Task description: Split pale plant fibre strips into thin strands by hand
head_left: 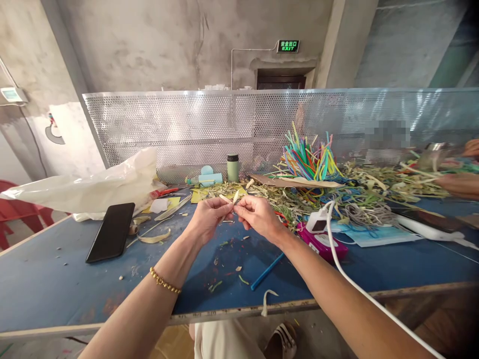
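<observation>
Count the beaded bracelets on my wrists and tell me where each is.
1: the gold beaded bracelet, around the wrist of your left hand. None shows on the wrist of your right hand.

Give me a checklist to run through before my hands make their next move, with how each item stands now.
1. Left hand pinching the pale material: ok, at the fingertips.
2. Right hand pinching it too: ok, beside the left.
3. Grip firm: cannot tell, fingers hide most of it.
4. Table below the hands free of scraps: not ok, several lie there.
5. Black phone apart from both hands: ok, off to the left.
</observation>
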`<state>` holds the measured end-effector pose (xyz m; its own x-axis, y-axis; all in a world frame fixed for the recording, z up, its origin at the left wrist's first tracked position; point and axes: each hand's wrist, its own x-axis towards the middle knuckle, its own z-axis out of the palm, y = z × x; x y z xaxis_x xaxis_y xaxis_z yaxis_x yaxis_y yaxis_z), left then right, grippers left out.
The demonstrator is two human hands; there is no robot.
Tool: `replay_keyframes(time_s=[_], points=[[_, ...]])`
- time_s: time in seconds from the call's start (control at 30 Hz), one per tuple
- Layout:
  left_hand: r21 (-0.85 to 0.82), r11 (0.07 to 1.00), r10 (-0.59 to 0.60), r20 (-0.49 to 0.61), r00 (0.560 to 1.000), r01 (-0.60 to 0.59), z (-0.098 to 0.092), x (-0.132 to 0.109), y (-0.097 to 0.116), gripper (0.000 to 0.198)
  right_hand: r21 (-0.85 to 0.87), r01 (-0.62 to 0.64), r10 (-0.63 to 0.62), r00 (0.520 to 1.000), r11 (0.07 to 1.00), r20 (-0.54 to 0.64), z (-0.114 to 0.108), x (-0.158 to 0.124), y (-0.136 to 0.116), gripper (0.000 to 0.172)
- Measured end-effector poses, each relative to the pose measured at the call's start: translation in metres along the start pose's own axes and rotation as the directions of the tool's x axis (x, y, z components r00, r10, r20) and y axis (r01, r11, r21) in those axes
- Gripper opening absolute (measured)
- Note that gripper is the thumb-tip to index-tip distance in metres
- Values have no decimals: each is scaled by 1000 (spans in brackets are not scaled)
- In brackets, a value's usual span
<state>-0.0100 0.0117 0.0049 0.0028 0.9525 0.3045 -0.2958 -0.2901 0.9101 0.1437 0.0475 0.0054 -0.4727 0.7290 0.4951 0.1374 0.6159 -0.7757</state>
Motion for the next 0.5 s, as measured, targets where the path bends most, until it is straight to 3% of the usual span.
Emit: replay_keyframes(time_s=[0.27,0.5], points=[[-88,984,-155,-24,988,153,-5,1,0,15,-78,42,-37,997,996,62,-1,-4,-4,22],[-119,974,-200,-39,979,194,-5,1,1,13,-70,37,-30,995,997,94,-3,-5,-4,20]])
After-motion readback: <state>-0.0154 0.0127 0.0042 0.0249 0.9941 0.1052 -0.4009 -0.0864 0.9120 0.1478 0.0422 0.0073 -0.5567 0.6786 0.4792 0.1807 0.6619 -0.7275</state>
